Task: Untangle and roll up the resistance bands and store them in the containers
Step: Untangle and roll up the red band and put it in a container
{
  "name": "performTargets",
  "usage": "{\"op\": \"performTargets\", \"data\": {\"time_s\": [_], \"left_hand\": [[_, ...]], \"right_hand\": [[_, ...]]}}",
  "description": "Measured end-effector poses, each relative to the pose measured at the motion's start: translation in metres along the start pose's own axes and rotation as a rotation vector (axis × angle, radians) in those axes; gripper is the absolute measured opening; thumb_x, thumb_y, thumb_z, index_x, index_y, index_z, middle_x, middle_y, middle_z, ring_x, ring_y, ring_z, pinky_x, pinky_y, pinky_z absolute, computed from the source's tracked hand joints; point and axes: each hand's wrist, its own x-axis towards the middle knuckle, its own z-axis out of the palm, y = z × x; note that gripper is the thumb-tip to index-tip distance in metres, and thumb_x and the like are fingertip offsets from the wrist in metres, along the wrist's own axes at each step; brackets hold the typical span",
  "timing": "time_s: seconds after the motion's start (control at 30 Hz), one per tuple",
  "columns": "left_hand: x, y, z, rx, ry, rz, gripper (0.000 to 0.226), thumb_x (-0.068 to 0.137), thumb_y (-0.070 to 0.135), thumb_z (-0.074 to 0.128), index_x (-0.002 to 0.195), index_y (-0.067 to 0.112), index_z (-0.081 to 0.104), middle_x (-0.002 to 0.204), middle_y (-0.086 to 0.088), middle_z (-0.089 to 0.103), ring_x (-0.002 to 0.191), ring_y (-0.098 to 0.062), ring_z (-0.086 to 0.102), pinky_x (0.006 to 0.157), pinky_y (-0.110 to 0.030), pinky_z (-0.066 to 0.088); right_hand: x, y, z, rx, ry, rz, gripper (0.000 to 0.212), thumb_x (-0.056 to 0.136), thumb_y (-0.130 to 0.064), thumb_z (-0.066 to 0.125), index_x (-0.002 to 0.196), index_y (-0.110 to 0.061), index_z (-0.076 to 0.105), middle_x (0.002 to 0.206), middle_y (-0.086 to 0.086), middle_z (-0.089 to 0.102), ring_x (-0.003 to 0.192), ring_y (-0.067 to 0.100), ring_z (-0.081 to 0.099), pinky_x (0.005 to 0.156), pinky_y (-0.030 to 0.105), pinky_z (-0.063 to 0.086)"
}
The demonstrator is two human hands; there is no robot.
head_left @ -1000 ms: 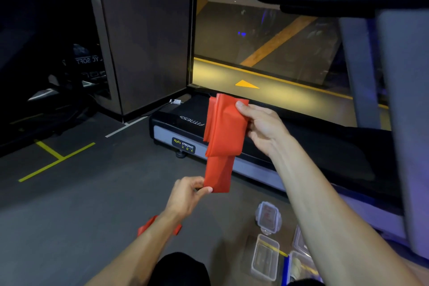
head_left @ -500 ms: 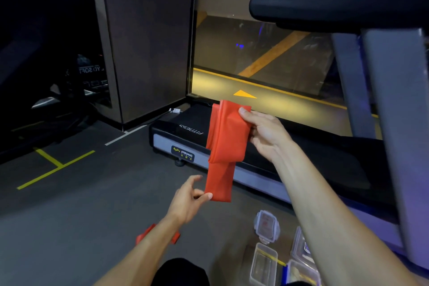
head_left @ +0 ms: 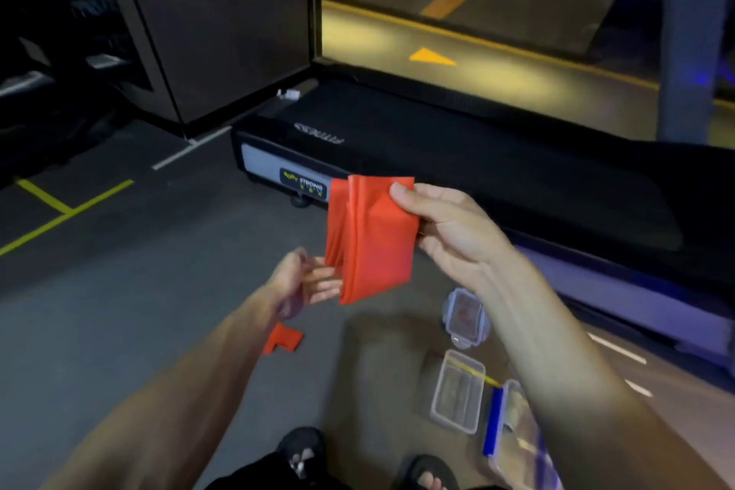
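The treadmill (head_left: 457,155) fills the far side of your view, its black deck running off to the right, a grey upright (head_left: 688,36) rising at the right edge. The grey floor (head_left: 119,310) spreads below you, with yellow tape lines (head_left: 63,211) at the left.

Your right hand (head_left: 449,229) is raised over the floor in front of the treadmill's near edge. Its thumb lies across the upper right corner of the folded red band (head_left: 372,241) with the fingers curled behind, so the band is pinched there and hangs down in several layers, its lower end free in the air.

Your left hand (head_left: 306,282) is lower and to the left, blurred, its fingers loosely spread toward the band's lower left edge. The fingertips are at or just beside the fabric; you cannot tell from this view whether they touch it, and they are not closed round it.

On the floor beneath your right forearm lie the clear containers: an open box (head_left: 457,390), a lid (head_left: 465,316) just beyond it, and another box (head_left: 513,418) with a blue edge, partly hidden by your arm.

A second red band (head_left: 284,340), small and folded, lies on the floor just under your left wrist, well apart from the containers. Your sandalled feet (head_left: 425,473) show at the bottom edge.
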Motion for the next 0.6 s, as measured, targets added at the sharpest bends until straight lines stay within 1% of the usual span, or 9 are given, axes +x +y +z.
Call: {"op": "performTargets", "data": {"time_s": [0.07,0.13,0.2,0.27,0.33,0.43,0.5,0.53,0.6], "left_hand": [[0.041,-0.011,-0.005,0.031,0.055,-0.012,0.035,0.105,0.028,0.035,0.079,0.014,0.055,0.058,-0.003,0.062,0.042,-0.012,0.059,0.043,-0.02,0.049],[0.087,-0.028,-0.016,0.09,0.108,-0.005,0.025,0.101,0.023,0.051,0.08,0.015,0.062,0.06,-0.001,0.065,0.047,-0.01,0.059,0.046,-0.02,0.049],[0.133,-0.052,-0.03,0.144,0.159,-0.003,0.019,0.094,0.006,0.06,0.077,0.012,0.066,0.066,-0.004,0.068,0.057,-0.014,0.06,0.053,-0.025,0.048],[0.17,-0.071,-0.04,0.179,0.215,0.015,0.023,0.091,-0.006,0.059,0.075,0.01,0.064,0.06,0.0,0.068,0.053,-0.01,0.064,0.049,-0.024,0.051],[0.206,-0.089,-0.048,0.197,0.269,0.016,0.022,0.091,-0.006,0.061,0.076,0.011,0.065,0.061,-0.001,0.067,0.045,-0.003,0.062,0.041,-0.018,0.049],[0.26,-0.114,-0.055,0.23,0.278,0.013,0.024,0.088,-0.007,0.065,0.078,0.015,0.065,0.053,0.006,0.066,0.047,-0.007,0.061,0.044,-0.019,0.05],[0.288,-0.122,-0.056,0.273,0.262,0.057,0.027,0.087,-0.011,0.065,0.079,0.015,0.066,0.051,0.009,0.065,0.047,-0.004,0.06,0.048,-0.018,0.049],[0.302,-0.123,-0.055,0.295,0.249,0.098,0.029,0.086,-0.013,0.065,0.081,0.016,0.067,0.053,0.01,0.066,0.049,-0.003,0.06,0.05,-0.017,0.048],[0.326,-0.122,-0.053,0.337,0.221,0.187,0.034,0.083,-0.015,0.065,0.085,0.019,0.068,0.062,0.006,0.066,0.057,-0.005,0.058,0.057,-0.018,0.048]], "right_hand": [[0.017,0.036,-0.018,0.018,-0.003,0.05,0.039,0.088,-0.017,0.07,0.116,0.01,0.069,0.099,0.014,0.075,0.082,0.015,0.069,0.081,0.026,0.056],[0.033,0.078,-0.036,0.026,-0.022,0.116,0.042,0.081,-0.018,0.072,0.113,0.009,0.07,0.1,0.016,0.075,0.082,0.016,0.07,0.08,0.025,0.057],[0.047,0.124,-0.054,0.032,-0.034,0.195,0.028,0.079,-0.015,0.071,0.101,0.002,0.073,0.088,0.01,0.076,0.073,0.012,0.071,0.072,0.022,0.058],[0.058,0.171,-0.071,0.025,-0.031,0.279,0.015,0.083,-0.011,0.07,0.094,-0.003,0.074,0.082,0.007,0.076,0.068,0.009,0.071,0.065,0.019,0.056],[0.068,0.215,-0.088,-0.021,-0.033,0.36,0.012,0.088,-0.014,0.073,0.094,-0.005,0.076,0.086,0.01,0.077,0.073,0.013,0.071,0.068,0.021,0.054],[0.08,0.276,-0.104,-0.108,-0.041,0.434,0.04,0.079,-0.029,0.081,0.105,0.0,0.076,0.102,0.02,0.078,0.089,0.024,0.071,0.077,0.027,0.052],[0.085,0.313,-0.109,-0.11,-0.023,0.465,0.049,0.074,-0.029,0.088,0.107,0.004,0.074,0.103,0.02,0.078,0.091,0.022,0.07,0.08,0.024,0.052],[0.087,0.331,-0.11,-0.109,-0.025,0.479,0.047,0.074,-0.028,0.089,0.104,0.004,0.074,0.101,0.018,0.078,0.089,0.02,0.07,0.081,0.024,0.051],[0.092,0.361,-0.113,-0.101,-0.021,0.512,0.032,0.073,-0.028,0.088,0.093,-0.005,0.078,0.093,0.014,0.078,0.083,0.016,0.069,0.08,0.023,0.05]]}}
